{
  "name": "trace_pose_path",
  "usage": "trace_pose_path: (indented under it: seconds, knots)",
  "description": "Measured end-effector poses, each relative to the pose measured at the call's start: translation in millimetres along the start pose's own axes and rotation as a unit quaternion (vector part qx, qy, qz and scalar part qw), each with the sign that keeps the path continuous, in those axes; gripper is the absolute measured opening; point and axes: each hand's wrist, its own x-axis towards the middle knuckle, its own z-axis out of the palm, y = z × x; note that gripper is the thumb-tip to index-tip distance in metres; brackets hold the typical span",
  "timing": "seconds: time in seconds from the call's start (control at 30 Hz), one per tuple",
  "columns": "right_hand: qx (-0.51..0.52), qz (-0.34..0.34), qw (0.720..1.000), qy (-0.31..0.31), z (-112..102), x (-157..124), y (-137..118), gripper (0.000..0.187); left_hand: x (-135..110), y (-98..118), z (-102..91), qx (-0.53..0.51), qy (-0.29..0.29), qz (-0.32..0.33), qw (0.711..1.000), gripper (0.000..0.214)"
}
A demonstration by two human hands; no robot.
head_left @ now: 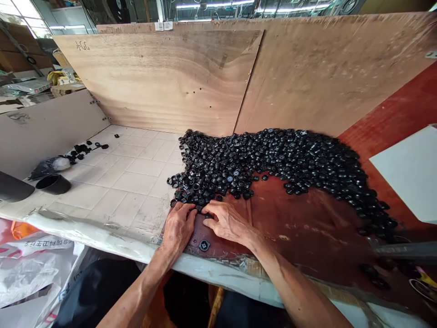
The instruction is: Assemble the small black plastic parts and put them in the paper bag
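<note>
The person's two bare hands meet at the near edge of a heap of small black parts (246, 157) on a red-brown worktop (273, 218). The left hand (179, 223) has its fingers bent down at the heap's near edge; whether its grip is clenched on a part or merely touching cannot be told. The right hand (225, 221) faces it with curled fingers, and a dark part shows beside the thumb; whether that grip grasps it cannot be told either.

From the hands, the heap runs from about eleven o'clock, through twelve, round to three. At six o'clock, just beside them, one loose black part (204, 245) lies apart, a cross shape at its centre. Toward nine to ten o'clock stretches a pale tiled surface (136, 182). On it, at nine, stands a dark cup (53, 184), with a plastic bag (48, 167) near it and scattered black pieces (82, 148) at ten. A plywood panel (164, 77) rises at twelve o'clock behind the heap; a white board (409, 168) is between two and three.
</note>
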Motion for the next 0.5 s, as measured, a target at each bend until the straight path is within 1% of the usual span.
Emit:
trace_pose_path:
  seconds: [0.1, 0.17, 0.23, 0.3, 0.37, 0.4, 0.5]
  knots:
    - [-0.005, 0.041, 0.999, -0.003, -2.4, 1.9, -3.0, 0.016, -0.1, -0.5, -0.6, 0.005, 0.003, -0.004, 1.000, 0.021]
    - [-0.001, 0.068, 0.998, -0.007, -4.9, 2.7, -4.8, 0.019, -1.0, -0.2, -0.6, 0.006, 0.001, -0.015, 1.000, 0.028]
    - [0.004, 0.063, 0.998, -0.012, -7.0, 2.5, -6.8, 0.029, -1.8, 1.0, -0.6, 0.010, -0.013, -0.010, 1.000, 0.035]
    - [0.011, 0.032, 0.999, -0.031, -8.2, 1.6, -8.9, 0.033, -2.0, 2.6, -1.3, 0.011, -0.031, 0.005, 0.999, 0.035]
    - [0.021, 0.002, 0.998, -0.053, -8.5, 0.7, -10.1, 0.029, -1.5, 3.9, -2.7, 0.002, -0.043, 0.014, 0.999, 0.030]
    - [0.026, 0.000, 0.998, -0.057, -8.4, 0.5, -10.0, 0.026, -1.1, 4.2, -3.7, -0.009, -0.045, 0.015, 0.999, 0.028]
    - [0.049, 0.034, 0.998, -0.024, -8.4, 0.9, -6.9, 0.020, -0.1, 4.2, -6.6, -0.072, -0.053, -0.008, 0.996, 0.027]
